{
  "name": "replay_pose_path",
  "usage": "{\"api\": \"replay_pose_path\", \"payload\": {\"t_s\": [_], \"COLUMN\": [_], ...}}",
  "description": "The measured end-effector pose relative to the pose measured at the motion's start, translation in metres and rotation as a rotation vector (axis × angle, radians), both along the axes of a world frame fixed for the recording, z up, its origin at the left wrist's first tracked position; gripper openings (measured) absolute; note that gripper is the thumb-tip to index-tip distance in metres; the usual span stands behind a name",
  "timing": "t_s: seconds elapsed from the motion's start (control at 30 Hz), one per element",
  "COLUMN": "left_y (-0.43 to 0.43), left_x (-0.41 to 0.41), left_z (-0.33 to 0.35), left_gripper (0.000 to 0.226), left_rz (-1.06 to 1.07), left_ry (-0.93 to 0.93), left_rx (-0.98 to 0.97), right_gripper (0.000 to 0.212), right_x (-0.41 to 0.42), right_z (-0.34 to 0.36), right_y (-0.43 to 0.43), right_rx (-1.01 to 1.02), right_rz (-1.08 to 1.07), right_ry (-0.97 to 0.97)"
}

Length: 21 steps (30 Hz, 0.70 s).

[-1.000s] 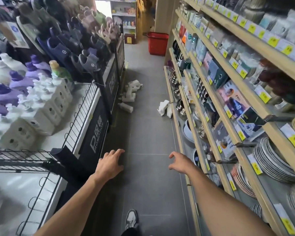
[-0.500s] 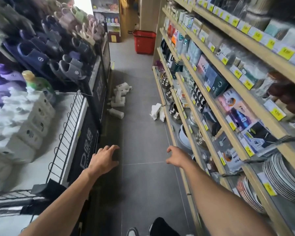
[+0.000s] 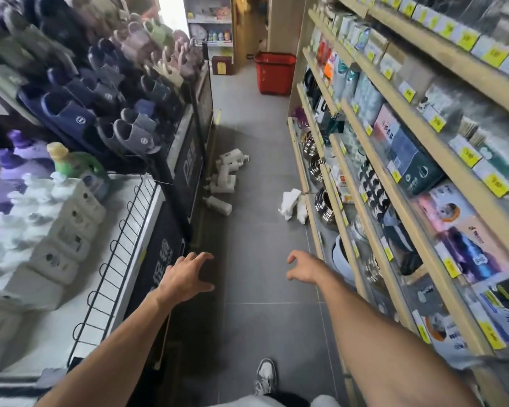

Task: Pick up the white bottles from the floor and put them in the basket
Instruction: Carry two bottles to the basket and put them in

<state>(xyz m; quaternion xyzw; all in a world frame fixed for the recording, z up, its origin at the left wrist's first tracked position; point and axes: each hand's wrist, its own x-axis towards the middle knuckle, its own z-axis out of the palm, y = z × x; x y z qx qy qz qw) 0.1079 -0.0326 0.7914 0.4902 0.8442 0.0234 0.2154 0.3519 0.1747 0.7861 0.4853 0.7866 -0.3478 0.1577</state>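
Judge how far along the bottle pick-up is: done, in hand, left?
Done: nothing visible; the white bottles lie on the floor by the left display, a second pair by the right shelf. In hand: nothing; left hand and right hand are open and empty. Left: every pick-up and the carry to the red basket at the aisle's far end.

Red basket (image 3: 275, 73) on the floor at the aisle's far end. Bottle heap (image 3: 225, 177) lies nearer than the basket, to its left. Bottle pair (image 3: 291, 202) lies nearer than the basket, to its right. Left hand (image 3: 185, 274) and right hand (image 3: 301, 270) are well short of the basket, fingers loose, holding nothing.
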Motion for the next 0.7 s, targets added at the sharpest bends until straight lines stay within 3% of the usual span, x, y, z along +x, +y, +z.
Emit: {"api": "replay_pose_path", "payload": {"t_s": [0.7], "left_y": [0.153], "left_x": [-0.093], "left_z": [-0.025], "left_gripper": [0.078], "left_rz": [-0.014], "left_ry": [-0.064], "left_rx": [-0.028], "right_gripper": [0.054], "right_x": [-0.08], "right_z": [-0.032], "right_y": [0.129], "right_rx": [-0.009], "right_rz": [0.042], "right_ry": [-0.037]}}
